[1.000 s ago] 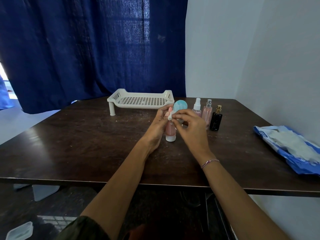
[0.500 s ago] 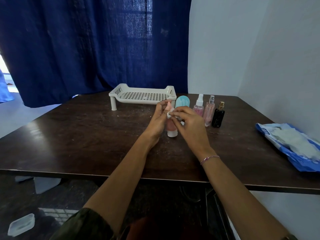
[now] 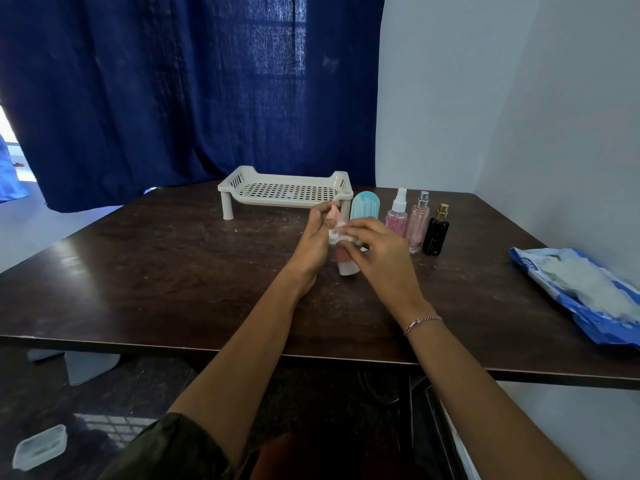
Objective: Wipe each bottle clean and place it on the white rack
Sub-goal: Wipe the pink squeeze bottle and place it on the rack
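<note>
Wiping step. Our left hand (image 3: pixel 313 245) grips the bottle (image 3: pixel 347 266) mid-frame; our right hand (image 3: pixel 381 258) pinches a wipe (image 3: pixel 339 234) on it. Next, we judge: onto the rack (image 3: pixel 284 201) above.

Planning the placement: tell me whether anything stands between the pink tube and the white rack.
Nothing visible does. The left hand holds the pink tube, the right hand rubs it with a wipe, just before the white rack and its front right leg; the blue tube stands aside, to the right.

The left hand (image 3: pixel 313 242) and right hand (image 3: pixel 377 252) hide most of the pink bottle (image 3: pixel 346 264); the edge crops the wipe pack (image 3: pixel 581 289).
</note>
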